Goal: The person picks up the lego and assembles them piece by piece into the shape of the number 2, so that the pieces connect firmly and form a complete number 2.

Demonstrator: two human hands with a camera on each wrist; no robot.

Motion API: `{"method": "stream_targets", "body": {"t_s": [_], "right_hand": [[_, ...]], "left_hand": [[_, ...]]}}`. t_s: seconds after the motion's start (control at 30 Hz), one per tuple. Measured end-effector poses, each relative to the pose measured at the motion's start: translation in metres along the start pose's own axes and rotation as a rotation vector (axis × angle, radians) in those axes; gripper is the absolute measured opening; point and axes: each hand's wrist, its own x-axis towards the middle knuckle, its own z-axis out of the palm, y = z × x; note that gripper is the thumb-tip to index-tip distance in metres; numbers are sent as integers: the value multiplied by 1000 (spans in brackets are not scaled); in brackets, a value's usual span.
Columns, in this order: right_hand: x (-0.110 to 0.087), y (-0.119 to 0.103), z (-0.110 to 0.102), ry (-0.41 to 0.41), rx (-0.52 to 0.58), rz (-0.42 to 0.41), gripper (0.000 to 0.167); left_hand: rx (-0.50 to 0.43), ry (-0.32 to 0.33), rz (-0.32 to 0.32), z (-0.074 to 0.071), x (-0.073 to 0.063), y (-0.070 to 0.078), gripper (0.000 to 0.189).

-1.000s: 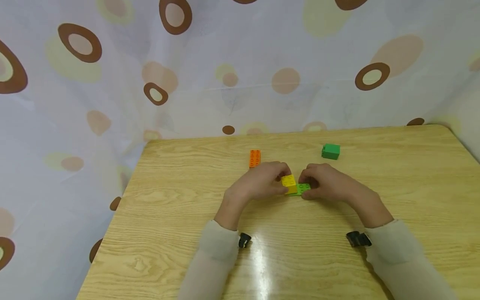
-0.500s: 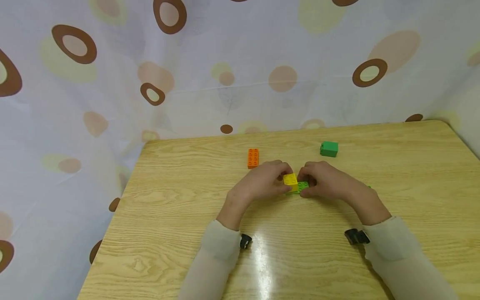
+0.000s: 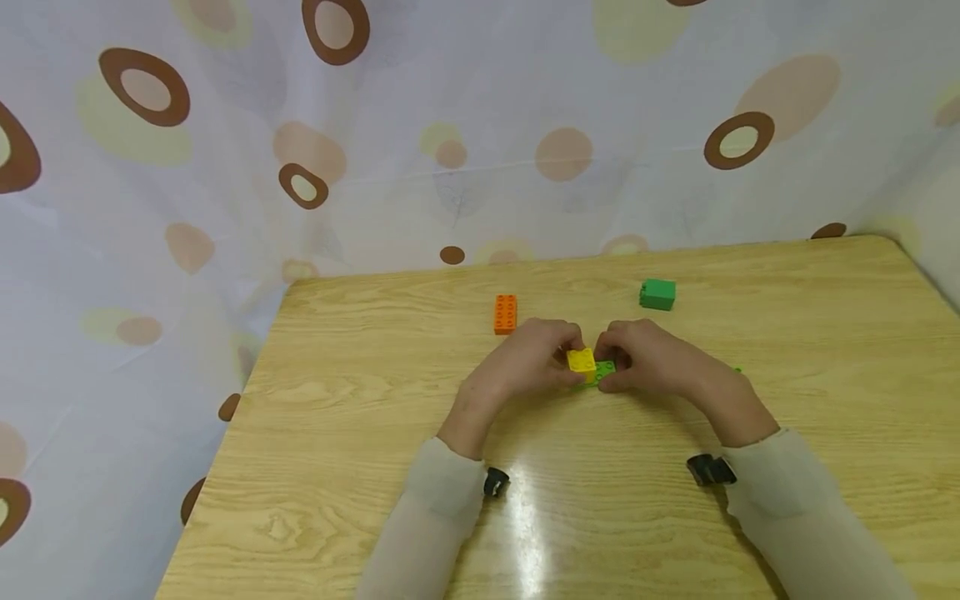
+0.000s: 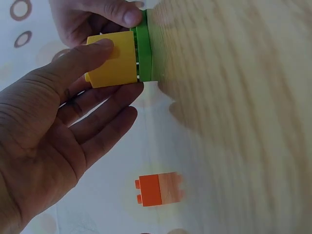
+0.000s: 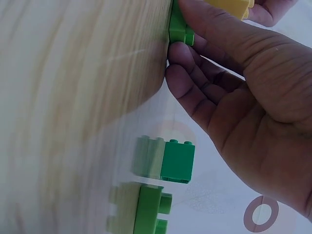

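Note:
My left hand (image 3: 528, 358) pinches a square yellow brick (image 4: 117, 61) between thumb and fingers. The yellow brick stands over one end of a low light green brick (image 4: 144, 53), and a thin gap with studs shows between them in the left wrist view. From the other side, my right hand (image 3: 652, 358) grips the light green brick's free end, where a few studs (image 3: 606, 367) are visible. That green brick lies flat on the wooden table (image 3: 360, 375). Fingers hide parts of both bricks.
An orange brick (image 3: 506, 314) lies beyond my left hand. Farther back on the right is a dark green brick (image 3: 657, 294). Another light green brick (image 5: 148, 209) is mostly hidden behind my right wrist in the head view. A patterned curtain (image 3: 420, 167) hangs behind the table.
The yellow brick has shifted slightly right and now sits more level over the green brick. Both hands keep their hold, and the head view has moved a little.

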Motion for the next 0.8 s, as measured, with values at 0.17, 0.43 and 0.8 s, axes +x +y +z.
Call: {"method": "stream_targets", "body": {"t_s": [0.17,0.43,0.8], "right_hand": [[2,-3,-1,5,-5,8,25],[6,-1,2,11,-16,-6,22],[-6,8,1,0,-3,24,32]], "left_hand": [[41,22,-38,-1,-1,5,24],[138,60,-136,3,-3,7,30],[28,69,-277,-26,-11,-2,65]]}}
